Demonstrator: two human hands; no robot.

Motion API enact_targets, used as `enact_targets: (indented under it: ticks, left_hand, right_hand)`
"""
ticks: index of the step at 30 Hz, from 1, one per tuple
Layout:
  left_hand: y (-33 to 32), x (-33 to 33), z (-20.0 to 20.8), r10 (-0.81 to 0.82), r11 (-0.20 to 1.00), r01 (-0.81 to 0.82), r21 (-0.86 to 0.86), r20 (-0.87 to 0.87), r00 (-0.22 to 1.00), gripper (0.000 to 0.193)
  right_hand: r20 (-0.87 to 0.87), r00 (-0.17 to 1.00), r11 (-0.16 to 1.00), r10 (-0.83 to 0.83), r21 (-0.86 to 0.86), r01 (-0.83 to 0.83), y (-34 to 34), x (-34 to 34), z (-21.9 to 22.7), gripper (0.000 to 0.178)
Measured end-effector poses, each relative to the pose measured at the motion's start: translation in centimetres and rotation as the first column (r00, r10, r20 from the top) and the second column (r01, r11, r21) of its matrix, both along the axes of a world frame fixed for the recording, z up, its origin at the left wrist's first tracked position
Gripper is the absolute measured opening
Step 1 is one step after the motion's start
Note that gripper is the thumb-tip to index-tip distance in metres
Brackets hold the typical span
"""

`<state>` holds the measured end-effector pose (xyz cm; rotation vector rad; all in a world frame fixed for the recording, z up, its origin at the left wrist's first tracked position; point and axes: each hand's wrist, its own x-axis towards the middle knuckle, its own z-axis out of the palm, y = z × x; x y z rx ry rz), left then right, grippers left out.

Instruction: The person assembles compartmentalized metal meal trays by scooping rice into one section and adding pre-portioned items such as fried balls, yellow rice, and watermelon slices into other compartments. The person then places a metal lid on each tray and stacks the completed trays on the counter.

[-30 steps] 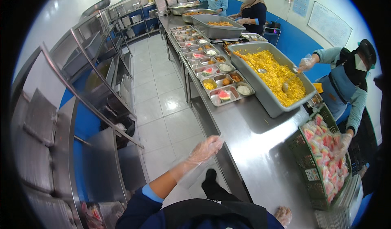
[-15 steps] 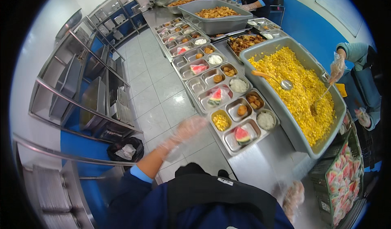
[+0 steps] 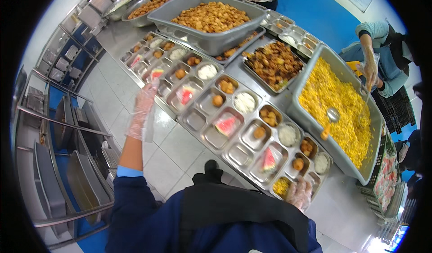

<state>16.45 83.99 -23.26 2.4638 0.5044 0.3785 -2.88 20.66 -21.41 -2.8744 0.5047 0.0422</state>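
Note:
My left hand [image 3: 143, 111], in a clear plastic glove, is stretched toward the far trays, its fingers extended at the near edge of a tray [image 3: 163, 87]. My gloved right hand [image 3: 300, 193] is over the near edge of the closest steel food tray [image 3: 315, 181], its fingers curled over the rim and covering part of a compartment. That tray holds corn [image 3: 282, 187], a round fried ball [image 3: 298, 164], potato chunks [image 3: 308, 147] and white rice [image 3: 322, 163]. Beside it, another tray has a wrapped watermelon slice [image 3: 268, 160] and an unfilled compartment.
A grey tub of corn [image 3: 297, 102] with a ladle [image 3: 333, 115] stands to the right; across it a co-worker's gloved hand [image 3: 370, 68] holds a utensil. Behind are a pan of browned food [image 3: 274, 66] and a tub of fried cubes [image 3: 211, 41]. Racks [image 3: 67, 113] line the left.
My view has turned. My left hand has moved forward to the farther trays. My right hand has come from beside the bare tabletop onto the closest tray.

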Motion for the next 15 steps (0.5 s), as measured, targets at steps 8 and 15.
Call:
enact_targets:
  ticks: [8,15]
  left_hand:
    - [15.9,15.2,-5.9,-0.031,0.905,0.031,0.425,-0.007,0.999,0.047]
    - [22.3,22.3,-10.2,-0.078,0.392,0.616,0.683,-0.643,0.762,0.04]
  right_hand:
    - [-0.119,0.988,0.968,-0.098,-0.242,0.066,1.1,0.9,-2.1,0.064]
    - [-0.057,0.992,0.954,-0.117,-0.285,0.096,7.0,2.9,0.3,0.059]
